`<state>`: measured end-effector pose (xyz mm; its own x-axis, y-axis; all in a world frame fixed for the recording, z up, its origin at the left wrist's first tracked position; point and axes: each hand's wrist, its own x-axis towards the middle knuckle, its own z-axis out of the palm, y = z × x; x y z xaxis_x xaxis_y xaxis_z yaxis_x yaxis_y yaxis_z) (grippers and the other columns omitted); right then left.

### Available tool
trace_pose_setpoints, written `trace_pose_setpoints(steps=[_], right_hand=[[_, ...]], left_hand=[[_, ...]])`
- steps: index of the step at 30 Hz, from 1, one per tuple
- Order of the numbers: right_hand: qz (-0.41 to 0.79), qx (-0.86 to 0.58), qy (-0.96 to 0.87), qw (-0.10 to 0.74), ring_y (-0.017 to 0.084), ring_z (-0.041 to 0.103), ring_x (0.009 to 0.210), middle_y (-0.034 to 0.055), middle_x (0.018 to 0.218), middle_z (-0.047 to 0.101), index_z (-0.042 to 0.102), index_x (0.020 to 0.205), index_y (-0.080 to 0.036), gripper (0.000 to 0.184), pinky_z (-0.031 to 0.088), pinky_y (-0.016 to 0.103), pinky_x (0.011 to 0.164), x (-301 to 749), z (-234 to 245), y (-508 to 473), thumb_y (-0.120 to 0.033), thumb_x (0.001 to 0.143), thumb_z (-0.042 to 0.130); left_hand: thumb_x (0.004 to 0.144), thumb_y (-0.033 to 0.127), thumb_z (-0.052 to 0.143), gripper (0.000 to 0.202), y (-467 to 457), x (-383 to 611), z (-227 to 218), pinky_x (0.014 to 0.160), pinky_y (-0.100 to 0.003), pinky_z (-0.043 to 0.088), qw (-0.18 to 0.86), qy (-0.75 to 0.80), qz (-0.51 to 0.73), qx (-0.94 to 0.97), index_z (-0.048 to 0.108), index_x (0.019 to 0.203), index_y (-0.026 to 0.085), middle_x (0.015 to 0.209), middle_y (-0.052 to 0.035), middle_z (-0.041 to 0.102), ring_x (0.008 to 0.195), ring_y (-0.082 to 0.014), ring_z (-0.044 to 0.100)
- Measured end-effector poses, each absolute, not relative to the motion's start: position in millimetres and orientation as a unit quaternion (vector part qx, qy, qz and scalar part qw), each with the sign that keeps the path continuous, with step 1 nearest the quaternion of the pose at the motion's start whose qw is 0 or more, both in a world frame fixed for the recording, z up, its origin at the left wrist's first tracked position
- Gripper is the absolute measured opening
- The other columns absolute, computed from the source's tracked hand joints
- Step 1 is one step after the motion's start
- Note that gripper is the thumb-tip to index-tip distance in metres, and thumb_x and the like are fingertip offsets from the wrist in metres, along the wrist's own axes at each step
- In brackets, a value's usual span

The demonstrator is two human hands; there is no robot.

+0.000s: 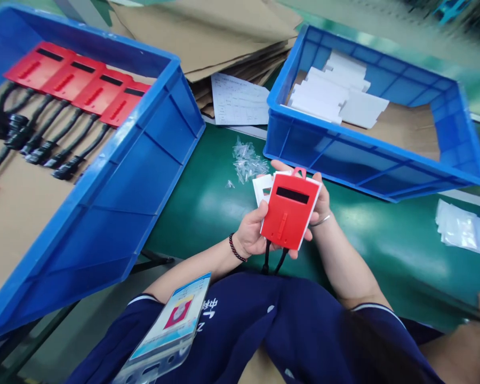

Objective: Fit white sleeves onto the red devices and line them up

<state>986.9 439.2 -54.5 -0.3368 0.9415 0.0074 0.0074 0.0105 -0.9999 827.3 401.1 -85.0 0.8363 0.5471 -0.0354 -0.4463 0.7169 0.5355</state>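
In front of my chest, both hands hold a red flat device (290, 213) with a dark window, a hanging loop at its top and two black cables (266, 258) below. My left hand (253, 232) grips its lower left side, thumb on the front edge. My right hand (322, 200) supports it from behind and along the right edge, its fingers partly hidden. A white plate with a cut-out (260, 188) sticks out behind the device's upper left; I cannot tell which hand bears it. White edging also shows along the device's right side.
At left, a blue crate (156, 144) holds several red devices (92, 88) with black cables. Another blue crate (368, 160) contains white plates (324, 96). Small clear pieces (248, 162) lie on the green table. Cardboard sheets (208, 37), a printed paper (242, 101) and plastic bags (464, 226) surround it.
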Motion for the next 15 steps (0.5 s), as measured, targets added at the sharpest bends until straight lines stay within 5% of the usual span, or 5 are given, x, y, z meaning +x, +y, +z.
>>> trace_pose_setpoints(steps=[4, 6, 8, 12, 15], right_hand=[[0.743, -0.301, -0.477, 0.36, 0.027, 0.072, 0.102, 0.0111, 0.119, 0.071, 0.053, 0.138, -0.025, 0.083, 0.063, 0.043, 0.082, 970.8, -34.9, 433.8, -0.07, 0.07, 0.074], [0.741, -0.31, -0.466, 0.37, 0.026, 0.073, 0.099, 0.0105, 0.116, 0.073, 0.057, 0.132, -0.023, 0.082, 0.064, 0.039, 0.08, 969.5, -29.1, 434.9, -0.059, 0.064, 0.083], [0.717, -0.323, -0.459, 0.412, 0.024, 0.073, 0.096, 0.0101, 0.115, 0.073, 0.06, 0.129, -0.022, 0.081, 0.062, 0.039, 0.08, 973.4, -26.1, 444.0, -0.068, 0.064, 0.075], [0.589, -0.387, -0.433, 0.562, 0.016, 0.071, 0.098, 0.0066, 0.118, 0.073, 0.067, 0.117, -0.018, 0.074, 0.055, 0.035, 0.079, 1001.0, -13.2, 470.9, -0.067, 0.089, 0.018], [0.429, -0.455, -0.481, 0.614, 0.021, 0.069, 0.107, 0.0079, 0.125, 0.07, 0.066, 0.115, -0.024, 0.058, 0.058, 0.034, 0.076, 1028.5, 5.3, 473.7, -0.065, 0.092, 0.032]], left_hand=[[0.059, 0.089, 0.065, 0.094, 396.6, 835.1, -82.7, 0.049, -0.03, 0.051, 0.931, 0.088, 0.228, 0.272, 0.063, 0.123, 0.019, 0.109, -0.0196, 0.073, 0.07, -0.0282, 0.071], [0.058, 0.09, 0.063, 0.099, 396.4, 836.2, -79.4, 0.05, -0.03, 0.052, 0.93, 0.085, 0.233, 0.271, 0.06, 0.129, 0.021, 0.116, -0.0205, 0.071, 0.074, -0.0289, 0.072], [0.059, 0.095, 0.057, 0.107, 396.6, 836.0, -75.4, 0.05, -0.03, 0.051, 0.931, 0.07, 0.24, 0.267, 0.056, 0.135, 0.02, 0.125, -0.0234, 0.067, 0.076, -0.0289, 0.072], [0.066, 0.1, 0.037, 0.113, 395.2, 833.4, -70.3, 0.048, -0.026, 0.048, 0.935, 0.057, 0.231, 0.261, 0.058, 0.136, 0.014, 0.121, -0.0246, 0.068, 0.07, -0.0232, 0.07], [0.078, 0.093, 0.033, 0.101, 393.6, 833.2, -70.7, 0.056, -0.026, 0.052, 0.925, 0.107, 0.27, 0.246, 0.067, 0.126, 0.011, 0.11, -0.0202, 0.073, 0.074, -0.0213, 0.07]])
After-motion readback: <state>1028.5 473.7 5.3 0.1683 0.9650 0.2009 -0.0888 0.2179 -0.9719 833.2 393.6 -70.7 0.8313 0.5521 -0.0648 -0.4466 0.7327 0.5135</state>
